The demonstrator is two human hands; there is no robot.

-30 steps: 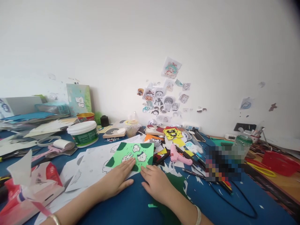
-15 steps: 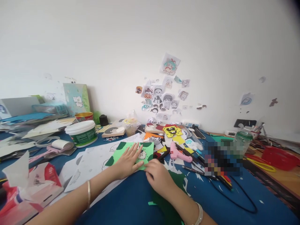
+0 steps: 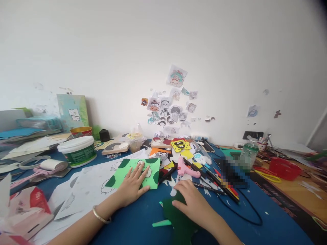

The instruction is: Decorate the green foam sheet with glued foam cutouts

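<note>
My left hand (image 3: 134, 185) lies flat with fingers spread on a bright green card (image 3: 153, 170). The card has dark green corner patches and small white character cut-outs, partly covered by my fingers. Beneath it are white sheets (image 3: 88, 182) with outline drawings. My right hand (image 3: 190, 199) hovers over or touches a dark green paper piece (image 3: 176, 211); its fingers are bent, with thumb and forefinger apart. Whether the fingertips press on the paper, I cannot tell. A light green strip (image 3: 161, 223) lies left of that paper. Just behind my right hand rests a pink glue gun (image 3: 187, 169).
Pens (image 3: 222, 185) and a black cable (image 3: 258, 211) lie to the right. Paper scraps and a yellow cartoon cut-out (image 3: 181, 145) are at the back. On the left stand a white-and-green tub (image 3: 78, 151) and a tissue pack (image 3: 30, 207). A glass jar (image 3: 249, 154) stands at right.
My right hand has left the edge of the green card and moved right, over the dark green paper. My left hand stays flat on the card. The view has turned slightly right.
</note>
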